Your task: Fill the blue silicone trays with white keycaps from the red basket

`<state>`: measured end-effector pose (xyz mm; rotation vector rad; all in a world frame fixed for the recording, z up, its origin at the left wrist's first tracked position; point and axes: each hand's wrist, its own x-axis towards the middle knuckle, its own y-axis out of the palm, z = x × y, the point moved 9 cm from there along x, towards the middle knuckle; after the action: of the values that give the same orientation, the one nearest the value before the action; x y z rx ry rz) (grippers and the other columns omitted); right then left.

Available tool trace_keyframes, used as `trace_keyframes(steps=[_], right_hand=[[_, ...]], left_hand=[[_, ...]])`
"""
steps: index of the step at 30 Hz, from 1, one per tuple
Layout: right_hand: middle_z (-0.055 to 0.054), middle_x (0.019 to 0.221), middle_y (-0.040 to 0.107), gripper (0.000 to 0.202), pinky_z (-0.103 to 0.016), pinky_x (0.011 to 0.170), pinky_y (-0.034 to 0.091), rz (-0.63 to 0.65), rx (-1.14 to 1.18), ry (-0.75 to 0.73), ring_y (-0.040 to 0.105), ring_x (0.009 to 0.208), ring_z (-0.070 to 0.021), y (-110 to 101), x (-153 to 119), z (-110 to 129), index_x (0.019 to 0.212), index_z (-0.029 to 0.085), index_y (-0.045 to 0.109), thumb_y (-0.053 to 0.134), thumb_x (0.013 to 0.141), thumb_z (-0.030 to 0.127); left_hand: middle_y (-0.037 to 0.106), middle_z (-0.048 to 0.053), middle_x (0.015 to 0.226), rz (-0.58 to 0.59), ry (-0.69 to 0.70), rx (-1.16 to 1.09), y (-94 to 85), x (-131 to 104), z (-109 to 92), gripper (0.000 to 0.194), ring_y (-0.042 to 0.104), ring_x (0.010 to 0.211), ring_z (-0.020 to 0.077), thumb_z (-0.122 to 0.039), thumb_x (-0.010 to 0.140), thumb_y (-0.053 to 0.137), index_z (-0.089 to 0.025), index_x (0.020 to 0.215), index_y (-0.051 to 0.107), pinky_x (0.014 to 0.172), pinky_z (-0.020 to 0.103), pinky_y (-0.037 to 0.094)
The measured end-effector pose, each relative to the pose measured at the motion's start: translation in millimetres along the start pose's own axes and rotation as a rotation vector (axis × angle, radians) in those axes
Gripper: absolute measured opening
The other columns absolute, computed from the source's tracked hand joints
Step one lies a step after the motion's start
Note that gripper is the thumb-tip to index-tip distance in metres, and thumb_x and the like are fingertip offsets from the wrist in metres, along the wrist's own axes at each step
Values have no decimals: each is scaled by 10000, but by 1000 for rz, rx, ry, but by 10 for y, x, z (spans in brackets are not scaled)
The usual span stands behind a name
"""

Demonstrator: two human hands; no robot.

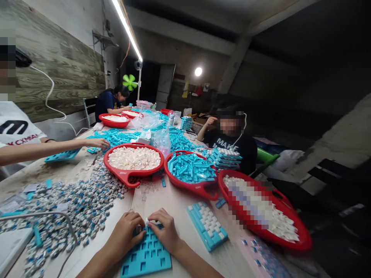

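A blue plate point(146, 255) with rows of square holes lies on the table right in front of me. My left hand point(125, 231) rests over its upper left part, fingers curled and thumb close to the index finger; what they hold, if anything, is hidden. Across from it, my right hand point(165, 231) pinches at the plate's far edge, where a small white keycap point(148, 220) shows at the fingertips. To the right lies another blue plate point(206, 226), largely covered with white keycaps.
Red baskets hold white pieces point(135, 159), blue strips point(189, 168) and more white pieces point(285, 224). Small metallic-and-blue parts point(78, 208) spread at left, crossed by a grey cable point(69, 224). A co-worker's hand point(100, 143) reaches in from the left; other people sit farther along.
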<state>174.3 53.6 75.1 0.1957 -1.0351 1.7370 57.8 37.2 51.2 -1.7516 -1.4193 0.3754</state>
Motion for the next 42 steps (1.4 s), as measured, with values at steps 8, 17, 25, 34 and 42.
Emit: trace_keyframes(steps=[8,17,25,34,42], right_hand=[[-33,785,706,20,-306,720,474,-11,4,2,616,777,-181,-12,7,18,813,194,673,658,804,185],[-28,764,694,17,-298,691,465,-18,-19,26,595,750,-180,-22,-11,-6,813,193,671,673,796,194],[-28,757,696,6,-302,693,471,-24,-18,3,608,759,-184,-39,-6,12,796,197,668,673,797,198],[-38,804,680,68,-323,735,476,-114,6,-76,614,787,-186,-151,11,179,845,203,636,603,827,147],[-27,765,684,68,-292,673,457,-3,-31,-20,591,735,-178,-4,-23,66,806,196,636,641,777,134]], left_hand=[[664,31,839,24,-42,-24,-35,-23,13,105,600,813,206,-261,806,570,-208,829,657,796,329,419],[670,33,872,11,-46,-56,-32,-17,20,100,602,835,206,-264,812,585,-209,849,659,788,313,420],[667,38,878,15,-35,-67,18,-22,60,116,597,831,204,-269,826,563,-213,866,656,787,314,414],[659,44,870,15,-54,-53,-15,22,52,110,590,850,207,-254,789,601,-198,864,660,789,313,397],[669,32,869,0,-25,-63,-11,-13,47,99,605,841,210,-262,810,593,-211,865,659,787,308,415]])
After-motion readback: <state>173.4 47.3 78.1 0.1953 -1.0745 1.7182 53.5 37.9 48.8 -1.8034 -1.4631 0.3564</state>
